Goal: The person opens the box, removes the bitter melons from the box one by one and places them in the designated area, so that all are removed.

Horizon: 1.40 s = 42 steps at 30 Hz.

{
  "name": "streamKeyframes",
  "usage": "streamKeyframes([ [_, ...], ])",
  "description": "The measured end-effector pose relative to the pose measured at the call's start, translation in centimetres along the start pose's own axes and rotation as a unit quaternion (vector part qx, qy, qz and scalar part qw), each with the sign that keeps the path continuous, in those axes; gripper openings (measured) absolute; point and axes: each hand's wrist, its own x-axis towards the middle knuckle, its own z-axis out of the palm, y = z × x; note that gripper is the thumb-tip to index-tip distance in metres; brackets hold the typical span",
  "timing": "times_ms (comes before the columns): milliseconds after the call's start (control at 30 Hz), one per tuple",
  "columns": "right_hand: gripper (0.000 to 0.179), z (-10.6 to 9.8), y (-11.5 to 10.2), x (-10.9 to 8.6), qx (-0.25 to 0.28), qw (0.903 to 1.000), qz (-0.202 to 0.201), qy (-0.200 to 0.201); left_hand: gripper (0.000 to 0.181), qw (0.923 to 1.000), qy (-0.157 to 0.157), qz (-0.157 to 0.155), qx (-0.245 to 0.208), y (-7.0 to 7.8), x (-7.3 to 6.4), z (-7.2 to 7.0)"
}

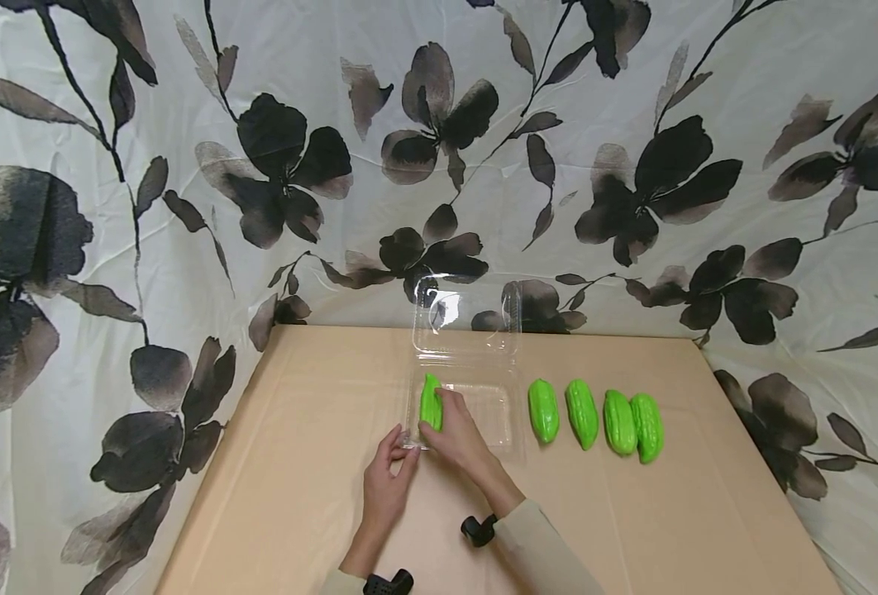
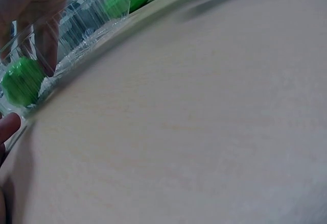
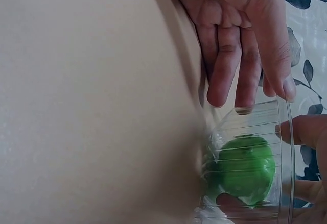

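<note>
A clear plastic clamshell container point(image 1: 498, 417) lies on the table with its lid point(image 1: 465, 318) raised at the back. My left hand point(image 1: 387, 487) holds its near left corner; in the right wrist view the left thumb is on the rim and the fingertips are at the outer wall. Inside the container's left side, my right hand point(image 1: 460, 434) grips a green ridged gourd point(image 1: 430, 403), like a small bitter melon. Through the clear wall its rounded end point(image 3: 246, 170) shows, with right-hand fingers around it.
Right of the container, several matching green gourds point(image 1: 582, 413) lie in a row, the two rightmost touching. The tan tabletop point(image 1: 320, 388) ends at the back against a floral cloth point(image 1: 298, 273). Dark camera bands point(image 1: 478, 530) sit on both wrists.
</note>
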Motion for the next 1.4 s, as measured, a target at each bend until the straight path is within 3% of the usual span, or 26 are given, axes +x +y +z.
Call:
streamKeyframes([
  [533, 0.063, 0.09, -0.24, -0.03, -0.020, 0.9997, -0.007, -0.007, 0.052, 0.9999, -0.006, -0.014, 0.002, 0.09, 0.04, -0.05],
  [1400, 0.066, -0.54, -0.13, -0.64, 0.010, 0.9997, -0.016, 0.015, 0.054, 0.9997, -0.011, -0.019, -0.011, 0.22, 0.01, -0.09],
])
